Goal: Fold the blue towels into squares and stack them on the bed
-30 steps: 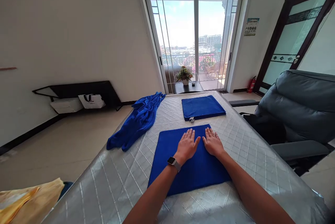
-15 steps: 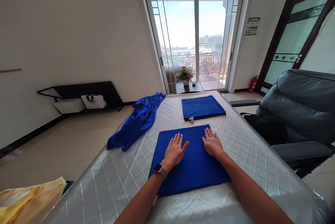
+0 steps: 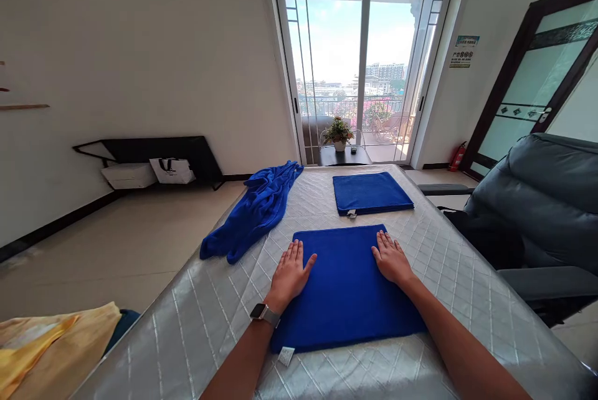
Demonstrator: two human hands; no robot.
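A folded blue towel (image 3: 348,291) lies flat on the silver quilted mattress (image 3: 210,325) in front of me, a white label sticking out at its near left corner. My left hand (image 3: 288,274), with a watch on the wrist, rests palm down along the towel's left edge, fingers stretched. On the towel's upper right part lies my right hand (image 3: 392,260), also flat, thumb apart. Just beyond is a second folded blue cloth (image 3: 372,192) with a small label. A crumpled blue cloth (image 3: 255,207) spreads along the mattress's left edge.
A dark leather armchair (image 3: 555,200) stands close on the right. Yellow cloth (image 3: 60,344) sits at the lower left. Past the mattress are a small table with a potted plant (image 3: 339,132) and a sliding glass door. White bags (image 3: 172,171) stand by the left wall.
My left hand has slid left across the towel to its left edge. The right hand stays flat at about the same spot on the towel. The view has shifted slightly.
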